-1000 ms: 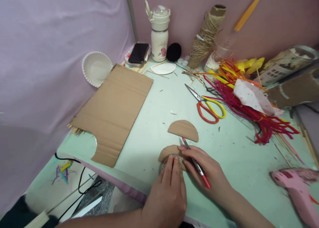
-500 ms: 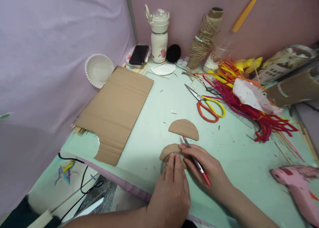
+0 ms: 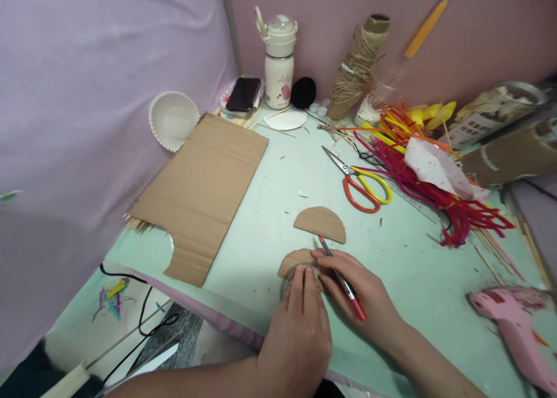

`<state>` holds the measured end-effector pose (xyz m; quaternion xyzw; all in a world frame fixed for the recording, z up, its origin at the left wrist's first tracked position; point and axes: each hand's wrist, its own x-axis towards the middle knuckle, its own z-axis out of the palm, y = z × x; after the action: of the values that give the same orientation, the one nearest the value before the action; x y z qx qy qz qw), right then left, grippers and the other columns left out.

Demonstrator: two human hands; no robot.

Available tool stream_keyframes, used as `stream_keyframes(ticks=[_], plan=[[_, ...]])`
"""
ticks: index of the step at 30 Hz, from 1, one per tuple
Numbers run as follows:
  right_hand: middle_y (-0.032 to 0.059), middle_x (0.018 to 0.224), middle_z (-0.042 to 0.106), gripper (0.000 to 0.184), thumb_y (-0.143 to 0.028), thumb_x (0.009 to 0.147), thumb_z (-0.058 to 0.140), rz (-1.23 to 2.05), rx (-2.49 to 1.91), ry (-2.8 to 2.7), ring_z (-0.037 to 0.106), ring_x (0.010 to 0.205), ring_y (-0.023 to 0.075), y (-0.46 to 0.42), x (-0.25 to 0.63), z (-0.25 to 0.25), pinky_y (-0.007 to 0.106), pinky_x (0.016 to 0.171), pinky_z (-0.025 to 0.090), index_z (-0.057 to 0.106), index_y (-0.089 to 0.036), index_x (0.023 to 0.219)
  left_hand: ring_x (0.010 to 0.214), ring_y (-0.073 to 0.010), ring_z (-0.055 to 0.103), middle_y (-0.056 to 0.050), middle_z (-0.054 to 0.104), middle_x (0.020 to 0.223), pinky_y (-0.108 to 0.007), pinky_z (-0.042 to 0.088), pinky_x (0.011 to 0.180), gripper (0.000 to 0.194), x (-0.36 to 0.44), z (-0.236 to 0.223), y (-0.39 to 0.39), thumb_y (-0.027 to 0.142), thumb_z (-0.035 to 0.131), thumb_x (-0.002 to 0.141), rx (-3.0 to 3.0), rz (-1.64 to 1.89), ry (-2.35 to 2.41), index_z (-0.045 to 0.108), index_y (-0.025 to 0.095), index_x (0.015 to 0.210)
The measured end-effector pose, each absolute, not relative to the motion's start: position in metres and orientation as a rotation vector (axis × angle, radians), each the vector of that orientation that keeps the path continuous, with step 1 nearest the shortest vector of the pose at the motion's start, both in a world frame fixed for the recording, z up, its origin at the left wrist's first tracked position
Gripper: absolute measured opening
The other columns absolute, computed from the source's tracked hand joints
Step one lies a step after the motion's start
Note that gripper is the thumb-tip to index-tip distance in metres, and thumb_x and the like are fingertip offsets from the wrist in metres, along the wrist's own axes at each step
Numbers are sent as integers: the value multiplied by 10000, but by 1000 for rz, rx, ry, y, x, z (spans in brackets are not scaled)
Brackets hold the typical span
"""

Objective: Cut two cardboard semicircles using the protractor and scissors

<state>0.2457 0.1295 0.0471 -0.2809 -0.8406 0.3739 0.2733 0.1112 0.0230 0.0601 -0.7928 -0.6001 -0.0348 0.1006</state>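
My left hand reaches in from below with its fingers stretched out and pressing down. Under the fingertips lies a round, clear-looking piece, mostly covered, on top of a cardboard half-disc. My right hand holds a red-and-dark pen, its red-tipped end pointing up and left. The thumb and fingers of that hand touch the right side of the half-disc. A second cardboard half-disc lies flat just beyond, close to the pen's upper end.
Scissors lie beyond the half-discs. A large cardboard sheet is on the left, near a paper cup. A bottle, phone and twine cone stand behind. Pipe cleaners and a pink glue gun lie right.
The view has shifted very slightly. Both hands, the pen and the cardboard half-discs keep the same positions relative to one another.
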Motion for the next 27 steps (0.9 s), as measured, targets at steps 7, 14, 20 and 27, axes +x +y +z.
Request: stream_keyframes(ticks=[7,14,20,27], plan=[[87,1101,721,414,-35,837,570,787,-654,-2287,659,1070,232,123,248,47,361,847,570,592,-254,1188,1194,-309,577,-240,625,1238,-360,524,915,391,114,55,22,116,430,863,-2285,-216,-1851,599,-26,1186],[138,1138,711,465,-37,858,506,487,-545,-2447,645,1115,265,117,253,47,418,826,570,511,-183,1300,1148,-290,611,-213,646,1218,-335,542,874,402,118,55,23,81,406,851,-2210,-312,-1918,606,-4,1189],[146,1099,725,410,-13,871,459,375,-526,-2473,656,1097,261,116,252,50,410,811,572,538,-150,1249,1196,-290,578,-214,619,1261,-359,528,921,428,110,56,21,110,400,874,-2307,-185,-1801,565,-21,1246],[138,1117,721,410,-44,883,478,348,-534,-2472,657,1103,264,115,253,50,411,823,579,534,-162,1271,1230,-273,552,-216,571,1325,-384,508,947,452,110,46,18,111,385,883,-2360,-107,-1817,523,-6,1298]])
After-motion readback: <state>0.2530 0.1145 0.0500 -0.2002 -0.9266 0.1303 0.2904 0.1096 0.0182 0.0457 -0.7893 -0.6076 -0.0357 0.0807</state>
